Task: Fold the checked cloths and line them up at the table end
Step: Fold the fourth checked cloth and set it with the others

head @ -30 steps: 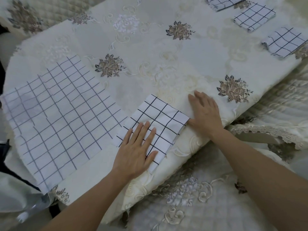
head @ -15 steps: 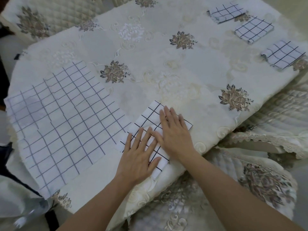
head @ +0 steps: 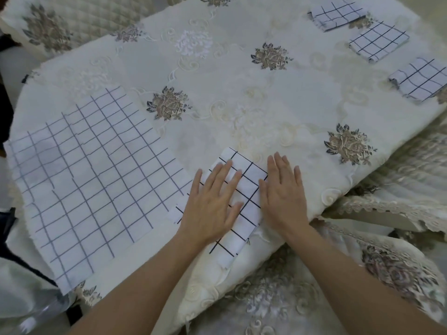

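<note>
Both hands flat, fingers straight, gripping nothing. Left hand presses on the small folded white cloth with black checks at the near edge of the surface, which is covered by a cream embroidered tablecloth. Right hand lies just beside the cloth's right edge, thumb touching it, palm on the tablecloth. Large unfolded white cloth with grey checks lies spread on the left, just beside the folded one. Three more folded checked cloths sit in a row at the far right end – first, second, third – well apart from the hands.
</note>
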A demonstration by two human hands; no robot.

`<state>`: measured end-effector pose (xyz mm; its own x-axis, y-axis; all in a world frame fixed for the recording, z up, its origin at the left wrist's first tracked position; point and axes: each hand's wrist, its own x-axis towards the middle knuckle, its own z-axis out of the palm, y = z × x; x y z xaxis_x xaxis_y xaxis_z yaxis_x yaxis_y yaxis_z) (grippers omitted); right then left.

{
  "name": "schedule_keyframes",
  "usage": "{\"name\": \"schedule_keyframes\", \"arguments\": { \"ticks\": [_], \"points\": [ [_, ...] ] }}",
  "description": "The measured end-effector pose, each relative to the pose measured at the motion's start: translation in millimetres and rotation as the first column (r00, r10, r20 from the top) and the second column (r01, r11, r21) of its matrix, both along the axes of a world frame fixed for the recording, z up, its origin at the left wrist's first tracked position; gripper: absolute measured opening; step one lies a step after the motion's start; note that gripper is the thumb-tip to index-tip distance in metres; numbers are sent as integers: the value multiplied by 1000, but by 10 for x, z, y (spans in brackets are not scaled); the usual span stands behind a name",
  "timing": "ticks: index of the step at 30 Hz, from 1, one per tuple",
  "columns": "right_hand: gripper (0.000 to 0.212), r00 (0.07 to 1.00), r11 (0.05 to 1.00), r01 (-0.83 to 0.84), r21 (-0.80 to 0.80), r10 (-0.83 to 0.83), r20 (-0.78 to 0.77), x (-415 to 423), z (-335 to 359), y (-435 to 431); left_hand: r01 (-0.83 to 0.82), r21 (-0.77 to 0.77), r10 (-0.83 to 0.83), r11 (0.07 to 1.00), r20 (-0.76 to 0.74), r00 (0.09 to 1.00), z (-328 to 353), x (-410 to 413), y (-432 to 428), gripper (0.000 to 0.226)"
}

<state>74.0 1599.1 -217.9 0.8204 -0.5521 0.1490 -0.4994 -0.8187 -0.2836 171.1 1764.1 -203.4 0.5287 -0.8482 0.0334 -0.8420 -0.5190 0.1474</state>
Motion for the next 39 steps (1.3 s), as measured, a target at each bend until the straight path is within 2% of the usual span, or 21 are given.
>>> {"name": "schedule_keyframes", "arguments": {
  "ticks": [3,7,11,16,19,23,29,39],
  "points": [
    [58,999,999,43,11,-43,-6,161,-7,205,91,10,-91,996,7,996,-53,268,-327,56],
    [70,989,999,14,31,-10,-150,180,-126,214,201,116,-203,973,11,979,-247,466,-413,58],
    [82,962,996,-76,-57,58,-268,-50,-189,-110,177,132,-181,975,25,983,-282,489,-426,62],
    [84,948,996,-72,-42,55,-313,-66,-183,-188,166,163,-169,973,4,986,-277,471,-434,65],
    [81,974,999,-11,-30,4,-228,-54,-56,-22,99,137,-100,986,-4,995,-176,394,-373,67],
    [72,988,992,-122,-19,120,-97,101,-13,273,-51,59,50,997,19,999,-77,88,-92,66],
    [80,945,971,-240,-15,230,-231,105,-179,101,-128,147,135,981,-39,990,-210,-351,116,85],
    [88,932,975,-224,-3,213,-294,119,-91,114,-197,220,221,955,-90,971,-168,-403,493,112]
  ]
}}
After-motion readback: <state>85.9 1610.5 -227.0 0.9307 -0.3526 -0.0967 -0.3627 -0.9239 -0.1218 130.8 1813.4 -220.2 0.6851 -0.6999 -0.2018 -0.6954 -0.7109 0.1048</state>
